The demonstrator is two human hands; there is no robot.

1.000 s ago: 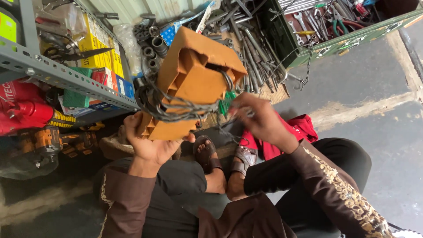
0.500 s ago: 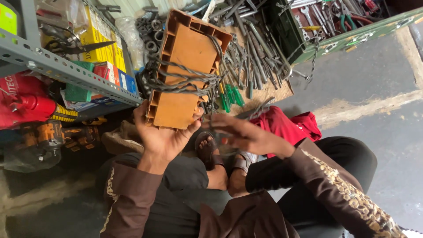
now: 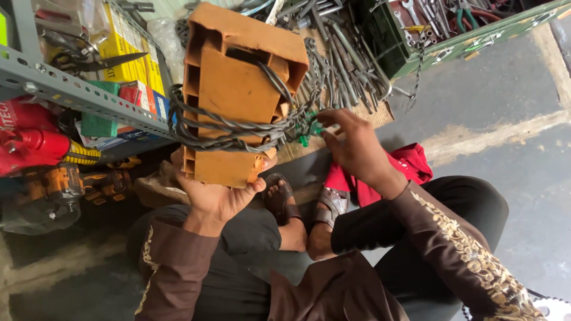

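Grey concrete floor [image 3: 505, 119], crossed by a pale worn strip to the right of the orange brick; seated legs in dark trousers and two sandalled feet [image 3: 297, 208] just below the brick. Perforated grey metal shelf [image 3: 77, 92] to the left of the brick, stacked with yellow boxes [image 3: 128, 50] and green and red packs; red power tool [image 3: 35, 145] and orange drill [image 3: 65, 184] beneath that shelf, further left. Row of long steel wrenches and rods [image 3: 345, 65] on a brown board behind and to the right of the brick, partly hidden by it; green tool tray [image 3: 476, 35] of pliers and spanners further right; red cloth [image 3: 410, 166] lower right of the brick, partly covered by the right forearm. Orange brick [image 3: 238, 95], hollow-celled, raised off the floor at centre frame, wound round its middle with twisted grey wire [image 3: 232, 128]. Left hand [image 3: 217, 193] cupped under the lower end of the brick, thumb and fingers closed on it. Right hand [image 3: 357, 145] at the right edge of the brick, fingertips pinched on a small green piece [image 3: 309, 128] at the wire ends.
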